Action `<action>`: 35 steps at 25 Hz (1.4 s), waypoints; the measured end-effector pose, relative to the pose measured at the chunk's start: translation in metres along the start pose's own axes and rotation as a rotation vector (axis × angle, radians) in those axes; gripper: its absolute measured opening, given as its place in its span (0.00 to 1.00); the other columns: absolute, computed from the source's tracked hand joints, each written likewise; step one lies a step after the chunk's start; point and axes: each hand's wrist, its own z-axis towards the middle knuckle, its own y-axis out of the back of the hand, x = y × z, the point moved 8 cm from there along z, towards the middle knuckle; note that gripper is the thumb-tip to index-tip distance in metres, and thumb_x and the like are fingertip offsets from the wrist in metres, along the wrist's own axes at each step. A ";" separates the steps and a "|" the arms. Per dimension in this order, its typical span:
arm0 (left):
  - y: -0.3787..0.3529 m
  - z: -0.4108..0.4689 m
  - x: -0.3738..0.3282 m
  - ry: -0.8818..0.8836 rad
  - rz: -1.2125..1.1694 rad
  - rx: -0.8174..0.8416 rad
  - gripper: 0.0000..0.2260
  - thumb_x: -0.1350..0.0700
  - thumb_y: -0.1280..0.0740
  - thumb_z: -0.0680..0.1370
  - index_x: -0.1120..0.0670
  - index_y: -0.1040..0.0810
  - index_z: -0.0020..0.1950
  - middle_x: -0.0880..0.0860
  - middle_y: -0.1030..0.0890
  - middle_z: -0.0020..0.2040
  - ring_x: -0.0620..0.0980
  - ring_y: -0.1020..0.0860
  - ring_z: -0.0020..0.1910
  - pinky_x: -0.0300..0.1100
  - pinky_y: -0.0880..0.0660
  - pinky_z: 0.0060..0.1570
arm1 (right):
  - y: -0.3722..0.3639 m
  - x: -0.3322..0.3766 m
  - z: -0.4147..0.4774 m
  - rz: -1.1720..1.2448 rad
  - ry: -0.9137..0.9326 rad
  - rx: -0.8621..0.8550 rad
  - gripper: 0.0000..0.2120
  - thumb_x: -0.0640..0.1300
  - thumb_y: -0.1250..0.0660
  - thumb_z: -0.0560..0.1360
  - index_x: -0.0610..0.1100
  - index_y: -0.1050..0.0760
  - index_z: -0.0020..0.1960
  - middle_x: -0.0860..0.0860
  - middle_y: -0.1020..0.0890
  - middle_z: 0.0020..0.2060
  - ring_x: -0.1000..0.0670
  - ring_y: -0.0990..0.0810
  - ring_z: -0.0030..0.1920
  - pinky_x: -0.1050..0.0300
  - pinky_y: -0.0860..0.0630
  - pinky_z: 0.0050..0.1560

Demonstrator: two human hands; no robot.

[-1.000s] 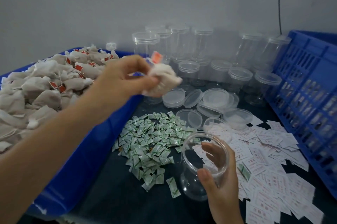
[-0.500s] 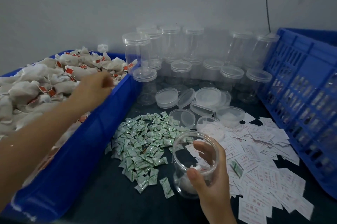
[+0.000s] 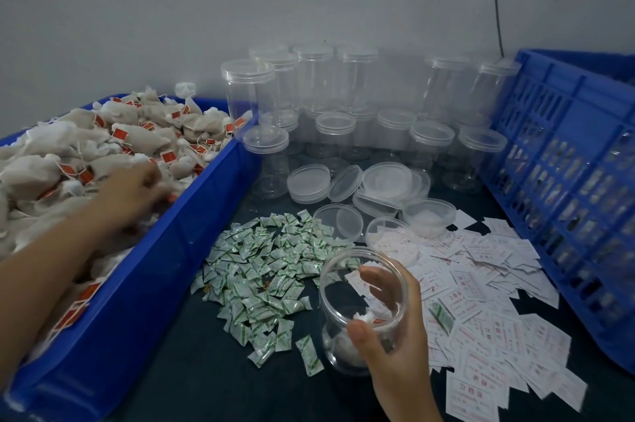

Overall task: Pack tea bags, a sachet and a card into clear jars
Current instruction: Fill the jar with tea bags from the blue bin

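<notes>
My right hand point(image 3: 395, 353) grips an open clear jar point(image 3: 343, 280) near the table's front, thumb on the near wall and fingers behind the far rim. A white tea bag point(image 3: 343, 349) lies at the jar's bottom. My left hand point(image 3: 134, 187) is down in the blue bin point(image 3: 192, 201), fingers curled onto a tea bag in the heap of tea bags with red tags point(image 3: 103, 139); the hand is blurred. Green-and-white sachets point(image 3: 268, 267) lie in a pile left of the jar. White cards with red print point(image 3: 481, 284) are spread to its right.
Several clear lidded jars point(image 3: 336, 132) stand at the back against the wall. Loose lids point(image 3: 309, 181) lie in front of them. A blue slatted crate point(image 3: 567, 181) walls off the right side. The tabletop is dark.
My left hand dropped a tea bag into the jar, then swung left into the bin and now reaches lower into the pile. My right hand keeps holding the jar.
</notes>
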 end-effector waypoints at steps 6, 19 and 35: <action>0.048 -0.047 -0.113 -0.224 -0.644 0.017 0.07 0.55 0.28 0.71 0.53 0.24 0.43 0.50 0.17 0.44 0.46 0.17 0.42 0.35 0.23 0.31 | 0.000 0.000 0.001 -0.020 0.008 -0.002 0.43 0.68 0.27 0.65 0.44 0.32 0.71 0.59 0.20 0.58 0.55 0.22 0.63 0.69 0.28 0.61; -0.021 -0.143 -0.234 -0.456 -0.690 0.503 0.13 0.57 0.20 0.62 0.53 0.23 0.38 0.53 0.19 0.48 0.51 0.17 0.47 0.49 0.18 0.47 | -0.007 0.006 -0.001 0.108 -0.039 0.044 0.35 0.64 0.23 0.67 0.59 0.31 0.69 0.51 0.18 0.59 0.49 0.16 0.57 0.61 0.19 0.51; 0.042 -0.008 -0.058 -0.001 -0.168 -0.103 0.10 0.61 0.36 0.79 0.59 0.21 0.59 0.59 0.20 0.58 0.54 0.23 0.54 0.50 0.27 0.56 | -0.002 -0.001 -0.001 0.040 -0.043 0.007 0.42 0.67 0.25 0.66 0.43 0.31 0.70 0.57 0.21 0.58 0.58 0.20 0.59 0.70 0.24 0.56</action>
